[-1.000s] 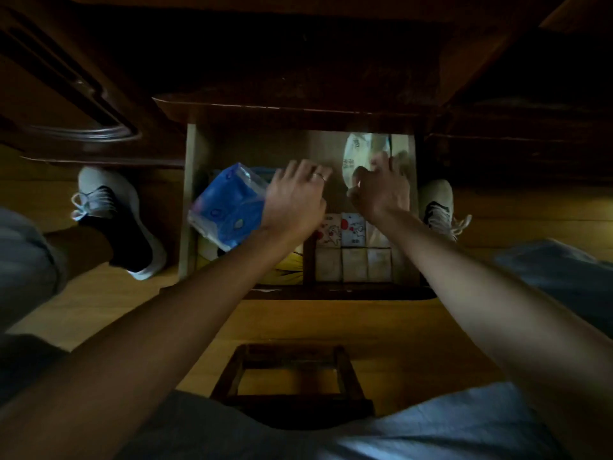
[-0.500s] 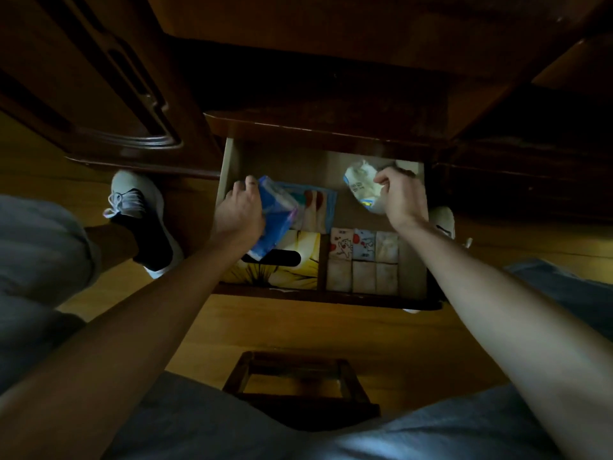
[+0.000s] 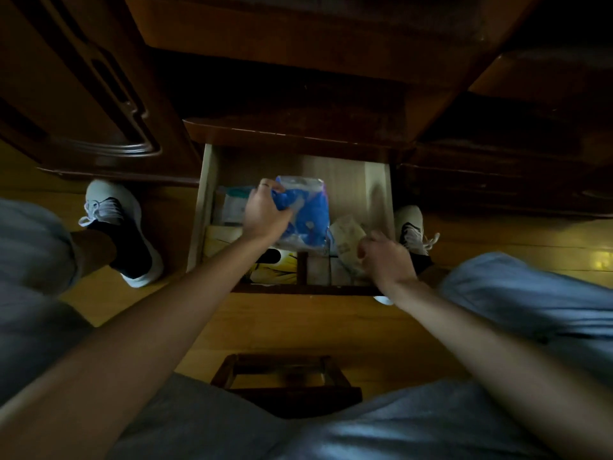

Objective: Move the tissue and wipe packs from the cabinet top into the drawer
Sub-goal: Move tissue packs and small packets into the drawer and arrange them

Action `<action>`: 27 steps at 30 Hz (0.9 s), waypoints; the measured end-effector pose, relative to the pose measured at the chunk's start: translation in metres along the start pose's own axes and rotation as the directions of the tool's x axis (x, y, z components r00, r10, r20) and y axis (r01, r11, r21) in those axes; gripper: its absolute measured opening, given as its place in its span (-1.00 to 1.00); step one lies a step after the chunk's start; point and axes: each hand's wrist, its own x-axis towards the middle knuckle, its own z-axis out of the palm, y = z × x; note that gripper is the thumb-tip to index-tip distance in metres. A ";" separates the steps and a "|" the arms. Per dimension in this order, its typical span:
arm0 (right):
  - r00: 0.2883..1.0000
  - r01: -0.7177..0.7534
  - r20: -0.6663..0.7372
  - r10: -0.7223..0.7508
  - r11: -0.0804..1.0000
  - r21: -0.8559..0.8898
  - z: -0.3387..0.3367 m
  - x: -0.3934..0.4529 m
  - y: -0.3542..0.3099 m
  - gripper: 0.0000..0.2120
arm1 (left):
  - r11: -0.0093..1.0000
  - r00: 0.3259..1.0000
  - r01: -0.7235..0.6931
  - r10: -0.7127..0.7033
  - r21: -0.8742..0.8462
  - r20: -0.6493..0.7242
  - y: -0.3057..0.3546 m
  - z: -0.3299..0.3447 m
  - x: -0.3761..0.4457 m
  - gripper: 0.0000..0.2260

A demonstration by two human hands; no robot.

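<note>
The open wooden drawer (image 3: pixel 381 190) sits below the dark cabinet front. My left hand (image 3: pixel 265 212) grips a blue plastic tissue pack (image 3: pixel 306 210) and holds it over the drawer's middle. My right hand (image 3: pixel 386 260) is over the drawer's front right corner, fingers curled on a pale wipe pack (image 3: pixel 345 235) that lies tilted there. A pale pack with a teal strip (image 3: pixel 232 204) lies in the drawer's left rear. A yellow printed pack (image 3: pixel 282 273) lies at the front left. The small packs in the front right compartment are mostly hidden.
A dark wooden stool (image 3: pixel 285 380) stands on the wooden floor between my knees. My shoes (image 3: pixel 112 214) flank the drawer. A dark cabinet door (image 3: pixel 83 94) hangs at the left. A wooden divider (image 3: pixel 302 267) splits the drawer's front.
My left hand carried the blue pack from the drawer's left side to its middle. My right hand brought the pale wipe pack from the rear right corner down to the front right.
</note>
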 end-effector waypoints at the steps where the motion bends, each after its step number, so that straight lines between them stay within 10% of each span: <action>1: 0.999 -0.013 0.042 0.014 1.000 -0.023 0.004 -0.002 -0.004 -0.84 | 1.000 1.000 -0.011 0.010 0.017 0.028 0.002 0.008 -0.005 -0.67; 6: 0.973 -0.169 0.179 0.147 0.979 0.118 0.008 0.009 -0.004 -0.78 | 0.997 0.995 -0.038 0.032 0.067 0.095 0.002 0.027 -0.014 -0.67; 11: 0.993 0.092 0.086 -0.081 0.986 -0.139 0.008 0.035 -0.002 -0.34 | 0.997 0.998 -0.005 0.000 0.083 0.061 -0.008 0.021 -0.006 -0.69; 16: 0.966 0.119 0.255 -0.045 0.951 -0.285 0.017 0.040 -0.001 -0.46 | 0.991 0.996 -0.012 0.000 0.134 0.091 -0.009 0.029 -0.003 -0.67; 23: 0.966 -0.061 -0.232 0.113 0.973 0.222 -0.019 0.043 0.019 -0.76 | 0.993 0.981 -0.098 0.084 0.071 0.176 0.005 0.052 -0.002 -0.69; 27: 0.944 -0.138 -0.228 0.239 0.913 0.383 -0.024 0.040 0.038 -0.77 | 0.980 0.937 -0.182 0.147 0.085 0.318 0.016 0.092 -0.016 -0.58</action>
